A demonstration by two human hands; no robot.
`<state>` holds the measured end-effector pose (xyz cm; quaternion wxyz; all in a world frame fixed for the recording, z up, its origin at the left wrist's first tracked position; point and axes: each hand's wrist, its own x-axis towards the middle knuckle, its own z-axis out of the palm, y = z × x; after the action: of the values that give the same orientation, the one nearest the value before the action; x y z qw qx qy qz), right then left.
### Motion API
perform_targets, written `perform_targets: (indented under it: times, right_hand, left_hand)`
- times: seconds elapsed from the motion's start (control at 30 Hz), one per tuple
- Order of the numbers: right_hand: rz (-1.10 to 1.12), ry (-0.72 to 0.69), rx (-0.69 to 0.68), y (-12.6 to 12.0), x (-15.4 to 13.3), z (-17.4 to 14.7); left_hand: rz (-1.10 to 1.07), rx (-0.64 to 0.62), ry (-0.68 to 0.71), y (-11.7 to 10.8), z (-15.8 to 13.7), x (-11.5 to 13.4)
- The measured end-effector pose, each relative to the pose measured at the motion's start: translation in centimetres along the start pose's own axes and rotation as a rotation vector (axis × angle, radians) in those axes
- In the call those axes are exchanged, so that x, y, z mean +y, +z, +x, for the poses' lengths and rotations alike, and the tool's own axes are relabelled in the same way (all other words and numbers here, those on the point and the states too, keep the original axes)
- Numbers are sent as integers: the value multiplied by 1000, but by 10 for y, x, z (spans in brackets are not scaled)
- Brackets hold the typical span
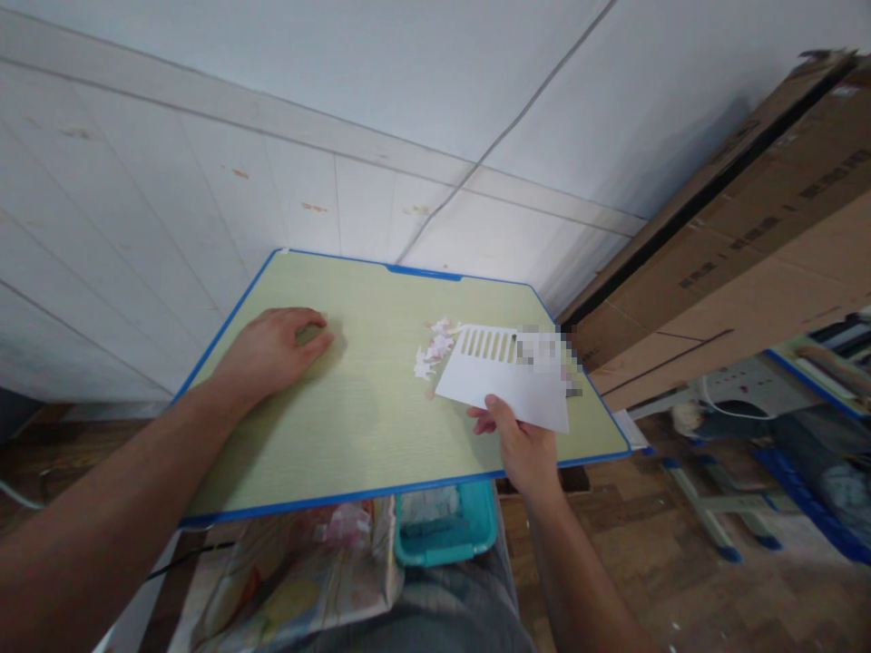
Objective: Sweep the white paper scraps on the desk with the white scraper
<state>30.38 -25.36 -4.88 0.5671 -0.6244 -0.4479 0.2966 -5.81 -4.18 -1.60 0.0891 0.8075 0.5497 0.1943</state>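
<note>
My right hand point(521, 444) grips the lower edge of a white sheet of paper point(500, 390), thumb on top and fingers beneath. A row of several narrow slots is cut through the sheet's upper part. Blurred squares hide what lies at its upper right. Just left of the sheet, a small heap of white and pinkish paper scraps point(435, 349) lies on the pale green tabletop point(354, 426). My left hand point(278, 349) rests at the left side of the table with fingers curved and a gap between thumb and forefinger; nothing shows in it.
Blue edging rims the table, which stands against a white panelled wall point(286, 181) with a cable point(504, 136). Large cardboard boxes point(735, 236) lean at the right. Below the front edge are a teal plastic basket point(445, 549) and a patterned bag point(327, 580) with contents.
</note>
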Motion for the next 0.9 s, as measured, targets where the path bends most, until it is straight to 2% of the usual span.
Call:
perform_targets:
  times: [0.13,0.63,0.9]
  right_hand:
    - [-31,-1,32,4,-1,-3]
    - [-31,40,-43,16,-10,-7]
    - [-26,29,-2,19,-19,-13]
  left_hand:
    - [5,0,11,1,0,-1]
    - [9,0,7,0,0,1]
    - [18,-11,-5,0,1,2]
